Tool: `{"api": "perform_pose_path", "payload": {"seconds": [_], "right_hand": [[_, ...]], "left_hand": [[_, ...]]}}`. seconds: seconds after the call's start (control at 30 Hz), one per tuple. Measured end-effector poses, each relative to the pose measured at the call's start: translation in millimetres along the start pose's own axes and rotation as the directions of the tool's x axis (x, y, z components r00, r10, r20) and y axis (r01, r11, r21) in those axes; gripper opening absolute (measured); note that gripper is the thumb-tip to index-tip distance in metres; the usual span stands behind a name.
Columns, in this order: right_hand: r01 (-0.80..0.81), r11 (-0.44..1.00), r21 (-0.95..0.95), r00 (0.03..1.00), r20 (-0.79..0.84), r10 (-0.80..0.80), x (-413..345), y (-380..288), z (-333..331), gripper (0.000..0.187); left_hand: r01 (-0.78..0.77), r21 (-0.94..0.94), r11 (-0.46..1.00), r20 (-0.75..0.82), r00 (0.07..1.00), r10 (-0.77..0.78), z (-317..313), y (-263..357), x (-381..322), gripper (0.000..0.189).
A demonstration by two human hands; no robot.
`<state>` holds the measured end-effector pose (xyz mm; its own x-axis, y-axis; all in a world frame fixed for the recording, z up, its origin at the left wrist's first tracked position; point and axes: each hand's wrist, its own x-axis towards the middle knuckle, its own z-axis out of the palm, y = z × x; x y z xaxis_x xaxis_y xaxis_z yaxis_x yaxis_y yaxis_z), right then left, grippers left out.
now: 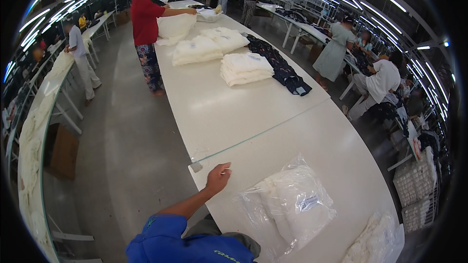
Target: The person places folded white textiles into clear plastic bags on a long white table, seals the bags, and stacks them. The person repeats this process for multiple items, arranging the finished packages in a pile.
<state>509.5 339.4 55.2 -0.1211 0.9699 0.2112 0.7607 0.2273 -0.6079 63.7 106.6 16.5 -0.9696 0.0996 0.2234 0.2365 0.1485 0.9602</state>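
Observation:
My left hand (218,178) is over the near left edge of the white table (234,131), its fingers curled. A thin white bit shows at the fingertips, too small to tell whether it is held. To the right of this hand, apart from it, a clear plastic bag (252,208) with a folded white garment (292,204) inside lies flat, bearing a printed label (309,202). My right hand is out of view.
Stacked white garments (245,68) and a dark floral garment (279,65) lie farther up the table. Another bagged bundle (373,239) sits at the near right corner. A person in a red shirt (146,18) handles white cloth (176,27). A cardboard box (64,151) stands left.

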Motion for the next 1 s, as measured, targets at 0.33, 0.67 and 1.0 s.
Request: {"api": "perform_pose_path", "payload": {"seconds": [0.33,0.67,1.0], "right_hand": [[0.734,0.679,-0.033,0.672,0.180,-0.718,97.5,-154.8,145.7,0.061],[0.448,0.810,-0.379,0.874,-0.005,-0.486,61.4,-17.2,131.6,0.082],[0.153,0.985,-0.085,0.988,0.038,-0.150,64.9,16.6,142.2,0.091]], "left_hand": [[-0.421,0.186,0.888,0.854,0.516,0.066,213.9,132.1,-24.9,0.082],[-0.570,0.471,0.673,0.695,0.710,0.115,112.8,2.8,-17.2,0.087],[-0.338,0.304,0.890,0.674,0.737,0.050,124.3,13.0,-9.4,0.101]]}}
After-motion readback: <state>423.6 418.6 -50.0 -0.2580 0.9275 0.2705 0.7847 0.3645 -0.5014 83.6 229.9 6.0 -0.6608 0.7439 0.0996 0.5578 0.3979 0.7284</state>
